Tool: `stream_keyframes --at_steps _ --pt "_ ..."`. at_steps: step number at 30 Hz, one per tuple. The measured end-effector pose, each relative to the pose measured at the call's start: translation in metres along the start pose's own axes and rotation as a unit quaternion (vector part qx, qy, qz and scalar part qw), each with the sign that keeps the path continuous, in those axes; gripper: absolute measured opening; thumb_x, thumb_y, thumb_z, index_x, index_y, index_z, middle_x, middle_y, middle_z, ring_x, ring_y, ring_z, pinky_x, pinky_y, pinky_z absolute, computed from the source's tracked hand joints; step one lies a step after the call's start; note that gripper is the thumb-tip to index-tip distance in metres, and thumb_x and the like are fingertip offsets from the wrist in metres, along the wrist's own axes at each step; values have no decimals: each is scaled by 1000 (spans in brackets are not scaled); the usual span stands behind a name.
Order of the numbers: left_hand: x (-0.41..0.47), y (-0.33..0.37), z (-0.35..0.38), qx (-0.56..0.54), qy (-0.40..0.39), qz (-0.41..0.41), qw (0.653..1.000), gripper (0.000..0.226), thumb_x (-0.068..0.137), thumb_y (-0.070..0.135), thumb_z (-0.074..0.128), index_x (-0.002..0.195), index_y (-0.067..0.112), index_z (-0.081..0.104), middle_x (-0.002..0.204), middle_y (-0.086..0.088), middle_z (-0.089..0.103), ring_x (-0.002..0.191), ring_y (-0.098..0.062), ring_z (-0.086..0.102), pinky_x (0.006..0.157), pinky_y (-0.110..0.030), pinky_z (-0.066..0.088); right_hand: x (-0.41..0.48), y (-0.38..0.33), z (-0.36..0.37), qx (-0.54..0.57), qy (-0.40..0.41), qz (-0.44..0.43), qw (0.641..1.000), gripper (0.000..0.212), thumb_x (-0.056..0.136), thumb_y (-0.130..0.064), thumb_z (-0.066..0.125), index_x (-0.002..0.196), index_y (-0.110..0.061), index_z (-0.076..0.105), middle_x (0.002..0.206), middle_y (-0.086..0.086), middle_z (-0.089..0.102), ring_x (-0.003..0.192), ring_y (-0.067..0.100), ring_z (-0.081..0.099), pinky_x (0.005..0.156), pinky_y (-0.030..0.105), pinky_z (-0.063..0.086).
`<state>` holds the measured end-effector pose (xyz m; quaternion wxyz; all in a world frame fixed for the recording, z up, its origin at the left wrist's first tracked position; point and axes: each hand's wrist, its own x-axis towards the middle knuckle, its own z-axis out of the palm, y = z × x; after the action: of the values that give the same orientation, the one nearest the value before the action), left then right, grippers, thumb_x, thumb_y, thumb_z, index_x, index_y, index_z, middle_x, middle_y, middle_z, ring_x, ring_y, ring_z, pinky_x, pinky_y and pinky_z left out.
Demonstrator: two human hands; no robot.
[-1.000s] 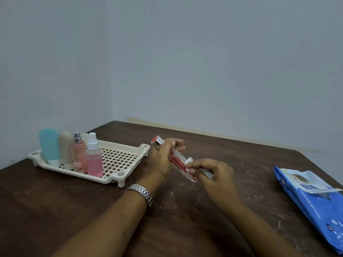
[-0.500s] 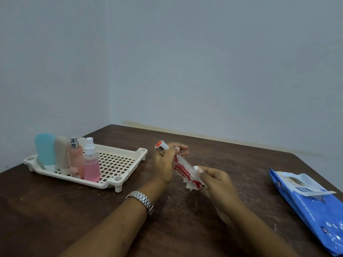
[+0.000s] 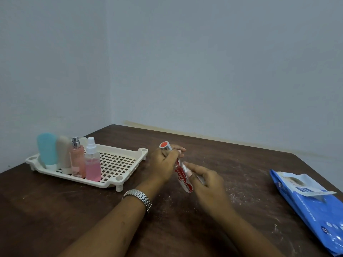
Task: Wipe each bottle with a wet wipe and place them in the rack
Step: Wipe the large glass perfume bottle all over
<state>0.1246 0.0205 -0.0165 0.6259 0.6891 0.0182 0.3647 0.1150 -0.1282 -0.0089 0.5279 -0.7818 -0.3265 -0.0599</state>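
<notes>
Left hand (image 3: 165, 164) curls around the capped upper end of a red-patterned bottle (image 3: 182, 176), held tilted above the dark surface (image 3: 185, 229), just right of the rack (image 3: 118, 164). Right hand (image 3: 206, 182) pinches a white wet wipe (image 3: 185, 166) against the bottle's lower body. Wiping appears under way; the next move likely calls for standing it upright beside the four bottles (image 3: 77, 160) in the rack

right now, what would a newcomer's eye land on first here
The left hand grips a red-patterned bottle at mid-table while the right hand presses a wipe against it. At left, a cream rack holds four bottles upright; a blue wipes pack lies at the right edge.
</notes>
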Motion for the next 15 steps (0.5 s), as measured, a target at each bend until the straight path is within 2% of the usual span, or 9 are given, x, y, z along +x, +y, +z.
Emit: stream_keyframes --at_steps 2,4,8,10,12,14,15 --pt "0 0 0 -13 -7 -2 1000 22 72 29 52 73 23 73 84 -3 73 88 -21 70 79 -44 56 -1 0 4 10 -10 -30 999 34 95 -13 49 126 -26 54 117 -21 53 100 -6 53 85 10 44" --pt "-1 1 0 -25 -21 -5 999 22 74 22 50 77 18 71 85 -4 73 88 -21 71 78 -42 56 0 5 5 10 -22 -34 999 38 96 -8 46 128 -28 52 119 -21 52 98 -10 52 84 8 43" --pt "-3 0 1 -44 -47 -2 998 23 74 17 49 79 15 71 89 -6 73 88 -24 71 83 -47 56 3 20 4 -38 -46 19 998 39 98 -7 40 134 -21 47 128 -1 57 99 3 54 73 5 45" --pt "-3 0 2 -49 -58 0 997 24 75 16 49 83 14 71 93 -6 73 90 -25 70 84 -45 55 3 21 4 -32 -51 40 997 40 99 -8 38 135 -21 45 128 2 57 101 7 54 75 8 47" --pt "-3 1 0 -58 -67 0 996 25 75 16 48 86 12 71 94 -6 73 92 -25 70 83 -39 55 1 16 6 -41 -40 8 998 42 98 -9 39 135 -29 43 125 -4 59 102 6 57 85 17 49" --pt "-2 2 -2 -55 -85 1 995 29 76 16 48 93 9 70 100 -8 72 95 -24 70 82 -34 56 -2 7 10 -17 -31 -32 999 42 99 -12 40 134 -34 39 117 -17 56 97 -3 56 86 15 48" --pt "-3 3 -3 -54 -97 2 994 32 76 17 48 98 6 69 104 -10 71 96 -23 70 82 -33 56 -4 3 11 2 -29 -43 999 41 99 -13 41 135 -32 39 119 -19 54 100 -4 55 89 14 47"
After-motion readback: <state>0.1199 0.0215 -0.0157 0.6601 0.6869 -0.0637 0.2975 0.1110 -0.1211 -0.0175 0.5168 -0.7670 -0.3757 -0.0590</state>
